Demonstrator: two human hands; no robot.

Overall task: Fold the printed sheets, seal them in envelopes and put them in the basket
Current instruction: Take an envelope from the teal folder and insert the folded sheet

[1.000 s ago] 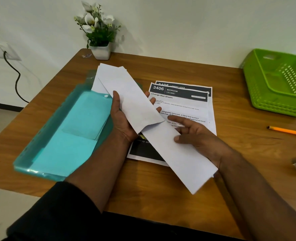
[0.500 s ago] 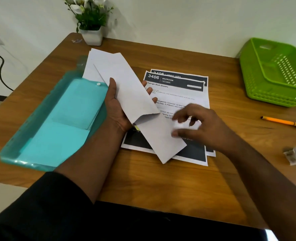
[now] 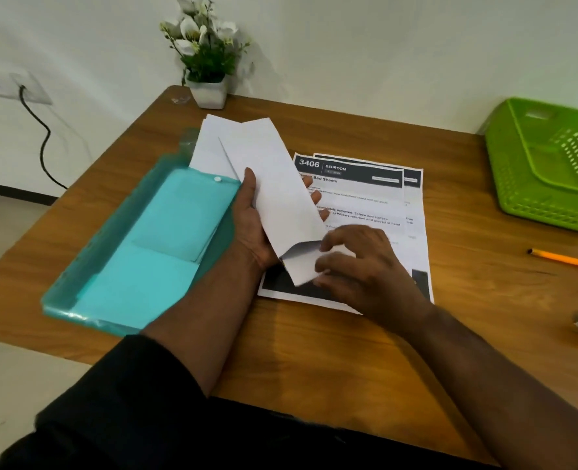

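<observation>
Since the earlier frame the folded sheet [image 3: 303, 266] went deeper into the envelope [image 3: 274, 184]; only its near end shows at the mouth. Right hand [image 3: 362, 266] pinches that end with curled fingers. Left hand [image 3: 252, 225] grips the envelope, thumb on its left edge, fingers behind. Under both lie the printed sheets [image 3: 365, 198]. Left, a teal folder [image 3: 152, 245] reaches the table's [image 3: 331, 351] left edge. Right is bare wood, then a pencil [image 3: 565, 261]. Far right, the green basket [image 3: 531, 178]

Left hand [image 3: 252, 225] gripping, right hand [image 3: 365, 266] fingers curled, pinching.
</observation>
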